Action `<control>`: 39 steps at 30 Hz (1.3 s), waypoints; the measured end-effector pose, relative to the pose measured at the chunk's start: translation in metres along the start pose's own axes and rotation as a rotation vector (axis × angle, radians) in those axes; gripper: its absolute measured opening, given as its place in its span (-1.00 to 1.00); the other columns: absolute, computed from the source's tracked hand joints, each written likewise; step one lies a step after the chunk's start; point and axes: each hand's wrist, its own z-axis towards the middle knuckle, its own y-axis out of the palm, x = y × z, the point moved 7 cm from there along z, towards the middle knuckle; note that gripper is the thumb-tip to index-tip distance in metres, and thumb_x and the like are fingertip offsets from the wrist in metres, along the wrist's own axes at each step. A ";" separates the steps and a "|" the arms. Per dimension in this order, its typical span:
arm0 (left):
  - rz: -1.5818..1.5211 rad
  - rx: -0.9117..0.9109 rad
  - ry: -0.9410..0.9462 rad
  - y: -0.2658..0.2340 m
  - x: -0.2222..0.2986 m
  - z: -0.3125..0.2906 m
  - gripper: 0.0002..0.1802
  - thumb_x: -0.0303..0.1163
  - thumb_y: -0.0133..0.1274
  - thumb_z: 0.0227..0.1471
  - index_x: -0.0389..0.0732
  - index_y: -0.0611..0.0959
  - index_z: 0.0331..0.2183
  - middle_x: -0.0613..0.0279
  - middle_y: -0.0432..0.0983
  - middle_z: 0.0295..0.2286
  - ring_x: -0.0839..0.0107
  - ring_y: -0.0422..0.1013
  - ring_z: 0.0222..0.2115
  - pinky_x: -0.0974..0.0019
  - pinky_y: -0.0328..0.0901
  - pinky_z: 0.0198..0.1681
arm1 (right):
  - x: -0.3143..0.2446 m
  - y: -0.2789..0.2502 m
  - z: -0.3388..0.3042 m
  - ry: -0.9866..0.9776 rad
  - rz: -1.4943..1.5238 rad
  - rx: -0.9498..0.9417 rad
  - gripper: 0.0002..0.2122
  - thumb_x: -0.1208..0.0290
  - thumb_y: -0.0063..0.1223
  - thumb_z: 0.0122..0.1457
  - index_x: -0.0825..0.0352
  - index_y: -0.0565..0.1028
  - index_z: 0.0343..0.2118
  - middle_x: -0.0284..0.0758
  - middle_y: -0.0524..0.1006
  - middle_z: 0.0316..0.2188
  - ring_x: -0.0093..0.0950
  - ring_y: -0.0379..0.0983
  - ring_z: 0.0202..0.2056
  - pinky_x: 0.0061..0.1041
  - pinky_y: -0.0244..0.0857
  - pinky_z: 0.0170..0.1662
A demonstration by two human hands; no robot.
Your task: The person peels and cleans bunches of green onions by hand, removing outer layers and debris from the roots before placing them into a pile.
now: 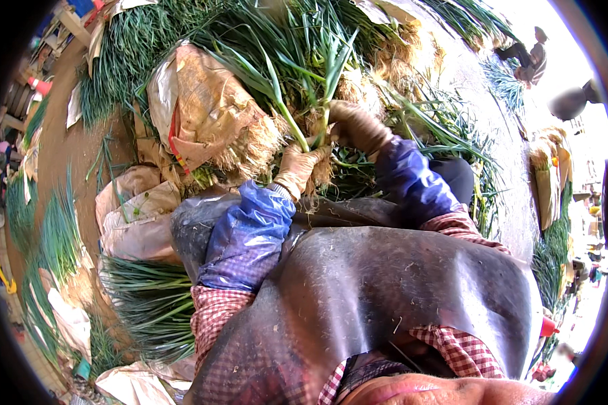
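In front of my apron, my left hand point(299, 170), in a tan work glove, grips green onions point(294, 128) low on their pale stalks, with stringy roots hanging below it. My right hand point(359, 128), gloved too, has its fingers curled against the stalk on the right side, close to the left hand; the fingertips are partly hidden. The long green leaves point away from me. Beyond the hands lies a large heap of green onions point(263, 34). Left of my left hand, a bundle wrapped in tan sacking point(209, 101) shows a mass of pale roots point(253, 145).
More green onions point(148, 304) lie by my left side, near crumpled sacking point(138, 209). Other bunches point(61, 229) rest on brown ground further left. Another person point(535, 61) is at the far right. A wrapped bundle point(548, 175) stands on the right.
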 end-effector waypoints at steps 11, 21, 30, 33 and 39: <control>0.081 0.665 -0.026 -0.084 0.010 -0.001 -0.70 -0.27 0.22 -0.09 -0.25 0.57 -0.35 0.28 0.49 -0.53 0.58 0.27 -0.72 0.50 0.19 -0.69 | -0.037 -0.034 0.004 -0.363 0.004 0.105 -0.86 0.56 0.09 0.01 0.36 0.48 -0.32 -0.37 0.51 -0.60 -0.68 0.32 -0.72 -0.70 0.19 -0.68; -0.008 0.029 0.022 -0.008 -0.002 0.001 -0.70 -0.41 0.14 0.00 -0.24 0.61 -0.17 0.30 0.54 -0.28 0.52 0.44 -0.33 0.46 0.36 -0.24 | -0.013 -0.003 0.008 -0.291 0.433 -0.109 -0.88 0.55 0.10 0.04 0.37 0.45 -0.34 -0.16 0.58 -0.49 -0.55 0.37 -0.70 -0.65 0.27 -0.61; -0.056 -0.159 -0.003 0.021 0.016 -0.010 -0.73 -0.48 0.10 0.03 -0.32 0.58 -0.17 0.33 0.55 -0.36 0.64 0.40 -0.44 0.61 0.29 -0.38 | -0.031 0.021 -0.013 -0.201 0.479 -0.535 -0.36 0.78 -0.08 -0.23 0.38 0.27 0.08 -0.04 0.51 -0.27 -0.41 0.53 -0.39 -0.62 0.41 -0.48; -0.108 -0.116 -0.012 0.013 0.015 -0.011 -0.76 -0.48 0.09 0.03 -0.31 0.60 -0.20 0.33 0.55 -0.37 0.64 0.40 -0.44 0.59 0.29 -0.39 | -0.016 0.020 -0.001 -0.165 0.178 -0.411 -0.54 0.75 0.00 -0.21 0.40 0.47 -0.12 -0.19 0.56 -0.31 -0.47 0.52 -0.33 -0.58 0.43 -0.32; -0.199 -0.093 -0.060 -0.006 0.005 -0.005 -0.79 -0.48 0.04 0.05 -0.29 0.60 -0.22 0.31 0.53 -0.45 0.61 0.38 -0.56 0.60 0.27 -0.50 | 0.008 0.017 0.011 -0.277 -0.494 -0.273 -0.88 0.50 0.12 0.07 0.34 0.56 -0.31 -0.44 0.56 -0.41 -0.66 0.42 -0.34 -0.60 0.33 -0.20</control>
